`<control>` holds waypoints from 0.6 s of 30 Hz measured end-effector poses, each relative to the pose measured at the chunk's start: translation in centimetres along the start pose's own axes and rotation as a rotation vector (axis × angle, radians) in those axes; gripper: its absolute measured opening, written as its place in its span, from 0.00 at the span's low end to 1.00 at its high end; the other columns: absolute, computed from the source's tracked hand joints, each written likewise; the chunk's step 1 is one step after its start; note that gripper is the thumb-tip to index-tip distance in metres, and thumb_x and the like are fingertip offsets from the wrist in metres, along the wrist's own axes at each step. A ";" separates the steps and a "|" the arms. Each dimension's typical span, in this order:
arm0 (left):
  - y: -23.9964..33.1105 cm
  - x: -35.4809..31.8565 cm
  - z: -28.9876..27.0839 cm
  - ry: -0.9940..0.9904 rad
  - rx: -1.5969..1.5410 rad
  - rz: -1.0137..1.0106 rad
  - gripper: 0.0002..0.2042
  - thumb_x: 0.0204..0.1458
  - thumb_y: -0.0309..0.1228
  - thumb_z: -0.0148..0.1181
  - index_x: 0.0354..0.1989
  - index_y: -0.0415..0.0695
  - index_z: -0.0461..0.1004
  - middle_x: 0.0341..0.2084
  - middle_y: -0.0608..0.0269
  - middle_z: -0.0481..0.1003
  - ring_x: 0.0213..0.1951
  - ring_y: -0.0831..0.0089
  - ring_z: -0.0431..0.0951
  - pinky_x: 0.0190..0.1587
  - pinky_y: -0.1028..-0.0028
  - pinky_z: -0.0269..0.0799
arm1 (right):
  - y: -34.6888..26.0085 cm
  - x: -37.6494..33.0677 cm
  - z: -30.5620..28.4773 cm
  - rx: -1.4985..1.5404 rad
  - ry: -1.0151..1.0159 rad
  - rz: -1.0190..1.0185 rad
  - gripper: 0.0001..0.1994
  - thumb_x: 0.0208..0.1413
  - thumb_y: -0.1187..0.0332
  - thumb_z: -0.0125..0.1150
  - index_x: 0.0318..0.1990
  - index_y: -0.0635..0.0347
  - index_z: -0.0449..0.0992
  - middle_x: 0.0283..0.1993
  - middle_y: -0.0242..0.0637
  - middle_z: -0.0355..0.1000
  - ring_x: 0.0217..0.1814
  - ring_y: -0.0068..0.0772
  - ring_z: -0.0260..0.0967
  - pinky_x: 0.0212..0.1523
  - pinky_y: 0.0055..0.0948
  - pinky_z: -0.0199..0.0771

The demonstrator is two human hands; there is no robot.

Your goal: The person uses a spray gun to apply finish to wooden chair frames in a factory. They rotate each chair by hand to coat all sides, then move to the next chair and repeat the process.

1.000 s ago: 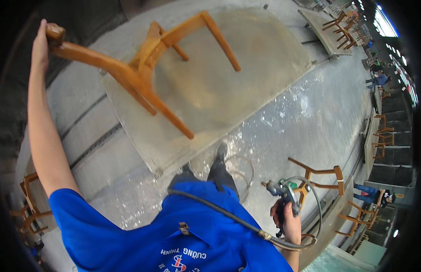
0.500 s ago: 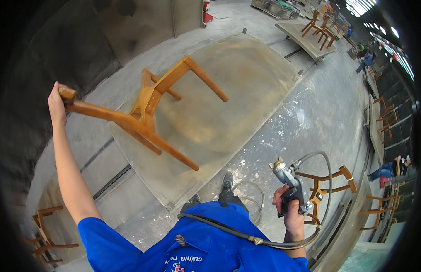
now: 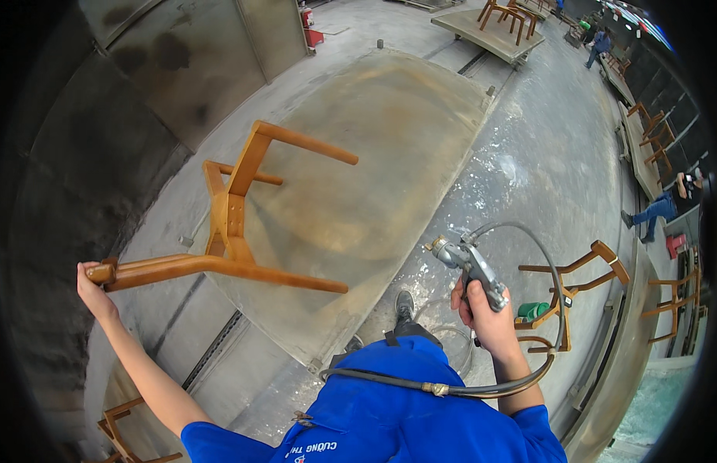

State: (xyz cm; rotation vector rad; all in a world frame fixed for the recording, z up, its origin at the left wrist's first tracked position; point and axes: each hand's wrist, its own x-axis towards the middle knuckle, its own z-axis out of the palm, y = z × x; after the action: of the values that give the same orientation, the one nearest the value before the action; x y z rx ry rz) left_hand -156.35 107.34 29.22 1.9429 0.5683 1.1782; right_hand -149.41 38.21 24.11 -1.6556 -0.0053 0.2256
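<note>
My left hand (image 3: pixel 96 293) is closed round one end of a brown wooden chair frame (image 3: pixel 233 204). The frame has no seat and its legs stretch to the right. It is tilted over a large stained flat platform (image 3: pixel 382 131); whether it touches the platform I cannot tell. My right hand (image 3: pixel 486 315) grips a metal spray gun (image 3: pixel 470 266) by its handle, with the nozzle toward the upper left. From the gun a grey hose (image 3: pixel 540 243) loops round under my right forearm and across my blue shirt.
Another chair frame (image 3: pixel 578 285) stands at the right, near a green can (image 3: pixel 533 311). Further frames stand on platforms (image 3: pixel 632 339) along the right and at the far end. A dark wall (image 3: pixel 88 154) rises at the left. A person (image 3: pixel 663 204) walks at the right.
My left hand has come lower and the chair frame has turned with it. The spray gun in my right hand has risen and shifted left. The whole view has turned somewhat.
</note>
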 end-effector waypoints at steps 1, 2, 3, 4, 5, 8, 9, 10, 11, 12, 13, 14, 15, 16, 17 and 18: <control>0.2 -0.5 -0.1 0.004 -0.014 -0.025 0.21 0.70 0.42 0.43 0.31 0.42 0.75 0.29 0.67 0.75 0.34 0.77 0.72 0.42 0.74 0.65 | 0.4 0.5 -0.3 -0.020 0.027 0.040 0.21 0.68 0.50 0.55 0.36 0.62 0.74 0.26 0.28 0.71 0.20 0.15 0.61 0.21 0.20 0.61; 0.4 -0.8 -0.2 0.008 -0.018 -0.027 0.21 0.70 0.42 0.42 0.31 0.41 0.75 0.29 0.67 0.75 0.34 0.77 0.72 0.42 0.74 0.65 | 0.9 0.9 -0.5 -0.031 0.064 0.062 0.21 0.70 0.52 0.52 0.35 0.62 0.74 0.25 0.27 0.70 0.19 0.15 0.61 0.20 0.20 0.60; 0.7 -1.2 -0.3 0.016 -0.013 -0.022 0.21 0.70 0.42 0.42 0.31 0.41 0.75 0.29 0.67 0.74 0.34 0.77 0.72 0.42 0.74 0.65 | 1.3 0.8 -0.7 0.021 0.085 0.063 0.21 0.70 0.51 0.52 0.36 0.62 0.74 0.24 0.28 0.71 0.19 0.15 0.61 0.19 0.20 0.59; 0.9 -1.6 -0.3 0.011 -0.005 -0.008 0.21 0.70 0.41 0.41 0.31 0.41 0.74 0.28 0.66 0.74 0.34 0.77 0.71 0.42 0.74 0.65 | 1.8 0.9 -0.9 0.066 0.113 0.075 0.21 0.70 0.51 0.52 0.36 0.62 0.74 0.24 0.28 0.71 0.19 0.15 0.61 0.19 0.20 0.59; 1.4 -1.9 -0.3 0.025 -0.004 -0.028 0.21 0.70 0.41 0.41 0.31 0.41 0.74 0.28 0.66 0.74 0.34 0.77 0.71 0.42 0.74 0.65 | 2.0 1.0 -1.4 0.113 0.142 0.089 0.21 0.70 0.51 0.52 0.36 0.62 0.75 0.24 0.28 0.71 0.19 0.14 0.61 0.18 0.19 0.58; 2.8 -2.9 0.5 0.039 0.007 -0.041 0.20 0.70 0.41 0.41 0.31 0.41 0.74 0.28 0.66 0.74 0.34 0.77 0.71 0.42 0.74 0.65 | 2.9 1.3 -2.0 0.073 0.187 0.133 0.21 0.70 0.51 0.51 0.36 0.61 0.75 0.25 0.29 0.72 0.18 0.14 0.61 0.17 0.19 0.57; 3.3 -3.4 1.0 0.049 0.005 -0.050 0.20 0.70 0.40 0.41 0.31 0.41 0.74 0.28 0.66 0.74 0.34 0.77 0.71 0.42 0.74 0.65 | 2.9 1.3 -2.2 0.058 0.200 0.134 0.21 0.70 0.50 0.51 0.36 0.60 0.75 0.25 0.29 0.72 0.18 0.14 0.61 0.17 0.19 0.57; 3.9 -4.0 1.5 0.082 0.012 -0.062 0.20 0.70 0.40 0.40 0.31 0.41 0.74 0.28 0.66 0.73 0.34 0.77 0.71 0.42 0.74 0.65 | 3.0 1.2 -2.1 0.040 0.213 0.144 0.22 0.70 0.48 0.50 0.36 0.60 0.75 0.25 0.29 0.72 0.19 0.14 0.62 0.17 0.19 0.56; 4.6 -4.7 2.1 0.053 0.005 -0.032 0.20 0.70 0.40 0.40 0.32 0.41 0.74 0.29 0.66 0.73 0.34 0.77 0.71 0.42 0.74 0.65 | 3.0 1.2 -2.1 0.053 0.185 0.142 0.23 0.70 0.48 0.50 0.36 0.60 0.75 0.25 0.29 0.72 0.19 0.14 0.62 0.17 0.19 0.56; 5.0 -5.1 3.1 0.045 0.012 -0.006 0.20 0.69 0.39 0.40 0.32 0.41 0.74 0.29 0.66 0.73 0.34 0.77 0.71 0.42 0.74 0.66 | 2.9 1.0 -1.9 0.071 0.141 0.129 0.23 0.69 0.47 0.51 0.37 0.60 0.75 0.25 0.29 0.72 0.19 0.14 0.62 0.17 0.19 0.56; 5.7 -5.6 3.8 0.043 0.039 0.044 0.19 0.69 0.39 0.40 0.32 0.41 0.73 0.29 0.66 0.73 0.34 0.77 0.70 0.42 0.74 0.66 | 2.7 0.8 -1.8 0.084 0.109 0.124 0.24 0.69 0.46 0.51 0.37 0.60 0.75 0.26 0.29 0.72 0.19 0.14 0.62 0.17 0.19 0.56; 6.5 -6.0 4.8 0.053 0.044 0.035 0.19 0.69 0.38 0.40 0.32 0.40 0.73 0.28 0.66 0.72 0.33 0.77 0.69 0.41 0.74 0.66 | 2.5 0.3 -1.5 0.150 0.049 0.086 0.26 0.67 0.43 0.52 0.39 0.61 0.74 0.27 0.30 0.73 0.20 0.15 0.62 0.18 0.19 0.58; 7.2 -6.3 5.6 0.014 0.107 0.091 0.19 0.70 0.39 0.40 0.32 0.39 0.73 0.27 0.67 0.71 0.33 0.78 0.69 0.40 0.74 0.65 | 2.3 0.1 -1.3 0.191 -0.042 0.030 0.26 0.66 0.42 0.53 0.40 0.62 0.74 0.27 0.31 0.73 0.20 0.15 0.63 0.19 0.19 0.59; 8.0 -6.6 6.6 -0.011 0.062 0.074 0.19 0.70 0.39 0.41 0.32 0.39 0.72 0.27 0.67 0.70 0.32 0.79 0.68 0.39 0.74 0.65 | 2.0 0.0 -1.2 0.233 -0.130 -0.025 0.27 0.65 0.41 0.54 0.41 0.63 0.74 0.28 0.31 0.73 0.20 0.15 0.63 0.19 0.19 0.59; 8.6 -7.0 7.7 -0.014 0.047 0.088 0.20 0.71 0.39 0.41 0.32 0.39 0.71 0.27 0.67 0.70 0.32 0.79 0.67 0.39 0.74 0.65 | 1.8 -0.2 -1.0 0.273 -0.208 -0.068 0.28 0.64 0.40 0.55 0.41 0.63 0.74 0.28 0.32 0.73 0.21 0.16 0.63 0.20 0.19 0.60; 9.5 -7.1 8.6 -0.032 0.049 0.080 0.20 0.71 0.39 0.41 0.32 0.38 0.71 0.27 0.67 0.69 0.32 0.79 0.67 0.39 0.74 0.65 | 1.5 -0.1 -1.1 0.246 -0.245 -0.061 0.30 0.63 0.39 0.57 0.42 0.65 0.74 0.29 0.34 0.74 0.22 0.16 0.63 0.21 0.20 0.61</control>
State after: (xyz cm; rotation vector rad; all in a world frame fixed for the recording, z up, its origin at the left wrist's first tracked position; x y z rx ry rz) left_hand -152.31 93.33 30.68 2.0390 0.5121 1.1905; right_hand -149.56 36.99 22.69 -1.3729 -0.2058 0.3668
